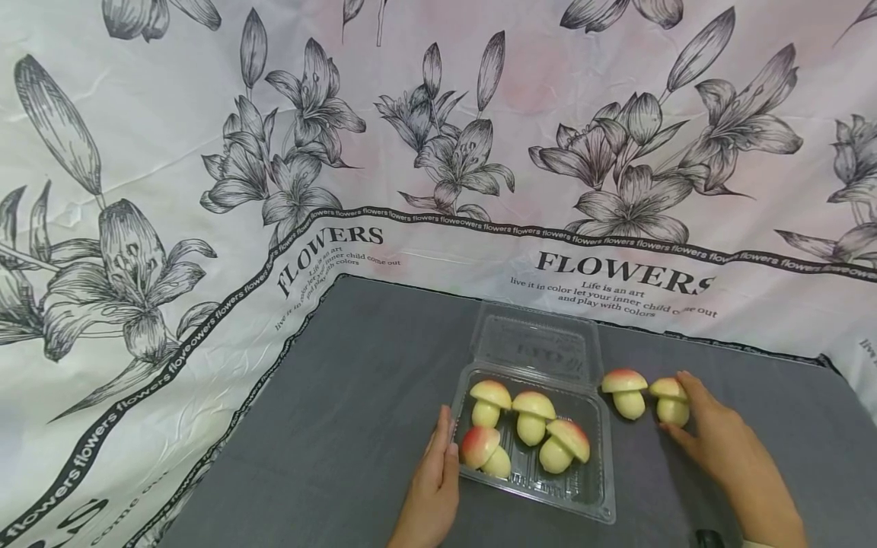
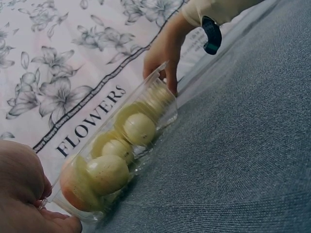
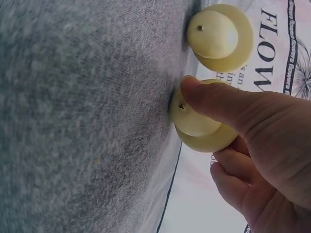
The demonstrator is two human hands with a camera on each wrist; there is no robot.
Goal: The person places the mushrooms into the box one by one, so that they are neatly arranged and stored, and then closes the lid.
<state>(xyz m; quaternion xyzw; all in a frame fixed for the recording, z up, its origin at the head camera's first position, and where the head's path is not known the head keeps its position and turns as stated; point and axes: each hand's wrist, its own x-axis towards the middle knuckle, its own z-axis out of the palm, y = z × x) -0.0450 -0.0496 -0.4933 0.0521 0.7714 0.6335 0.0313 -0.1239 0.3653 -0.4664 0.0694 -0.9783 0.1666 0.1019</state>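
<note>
The right hand (image 1: 722, 438) pinches a pale yellow mushroom-shaped piece with a red-tinged cap (image 1: 671, 407) between thumb and fingers. A matching loose mushroom (image 1: 626, 396) sits just left of that hand on the grey cloth-covered table (image 1: 329, 411). The left hand (image 1: 428, 483) grips the near-left rim of a clear plastic hinged container (image 1: 609, 472); four similar mushrooms (image 1: 533, 418) lie inside, just right of this hand, its open lid (image 1: 534, 346) beyond.

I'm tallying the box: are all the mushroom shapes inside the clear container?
No, two are outside the clear container: the nearer mushroom shape and the one the right hand grips.
</note>
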